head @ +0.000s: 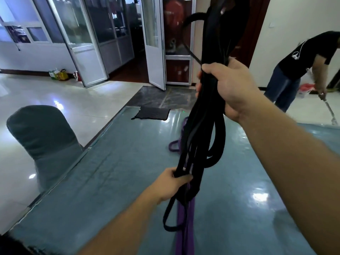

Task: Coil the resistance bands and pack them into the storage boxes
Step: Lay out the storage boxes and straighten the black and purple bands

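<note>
A bundle of black resistance bands (204,137) hangs in long loops in front of me, over a glass-topped table (114,181). My right hand (228,87) grips the bundle high up, and its top loops rise past the frame's upper edge. My left hand (173,183) holds the lower strands of the same bundle, with one loop dangling below it. A purple resistance band (185,227) lies flat on the table beneath, running away toward the far end. No storage box is in view.
A grey covered chair (44,142) stands at the table's left side. A dark cloth (152,113) lies at the table's far edge. A person in a black shirt (301,61) bends over at the right with a mop-like tool. Glass doors stand open behind.
</note>
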Demonstrator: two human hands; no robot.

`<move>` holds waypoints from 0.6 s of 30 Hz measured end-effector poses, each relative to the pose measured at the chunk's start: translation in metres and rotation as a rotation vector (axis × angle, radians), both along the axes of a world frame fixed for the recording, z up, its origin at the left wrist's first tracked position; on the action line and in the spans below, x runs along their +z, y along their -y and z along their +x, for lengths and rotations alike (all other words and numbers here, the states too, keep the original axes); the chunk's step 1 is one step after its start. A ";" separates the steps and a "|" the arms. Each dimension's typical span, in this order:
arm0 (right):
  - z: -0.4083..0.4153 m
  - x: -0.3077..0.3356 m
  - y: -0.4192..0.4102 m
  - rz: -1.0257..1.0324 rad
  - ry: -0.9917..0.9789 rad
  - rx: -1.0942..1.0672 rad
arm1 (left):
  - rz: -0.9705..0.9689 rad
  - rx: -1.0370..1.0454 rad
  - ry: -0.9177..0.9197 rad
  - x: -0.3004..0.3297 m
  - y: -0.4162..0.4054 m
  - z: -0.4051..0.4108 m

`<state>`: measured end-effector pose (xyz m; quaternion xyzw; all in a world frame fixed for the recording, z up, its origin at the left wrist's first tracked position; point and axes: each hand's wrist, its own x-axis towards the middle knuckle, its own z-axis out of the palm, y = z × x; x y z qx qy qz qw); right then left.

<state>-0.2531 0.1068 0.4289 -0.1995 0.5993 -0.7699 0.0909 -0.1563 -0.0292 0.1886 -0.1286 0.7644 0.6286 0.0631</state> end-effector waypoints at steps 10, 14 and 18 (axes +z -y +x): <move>-0.042 -0.083 -0.055 0.336 0.066 -0.119 | 0.080 0.258 0.089 0.020 0.029 -0.007; -0.045 -0.128 -0.066 0.485 0.113 -0.099 | 0.169 0.261 0.038 0.044 0.032 -0.014; -0.035 -0.170 -0.062 0.611 0.105 -0.070 | 0.244 0.240 0.069 0.066 0.024 -0.021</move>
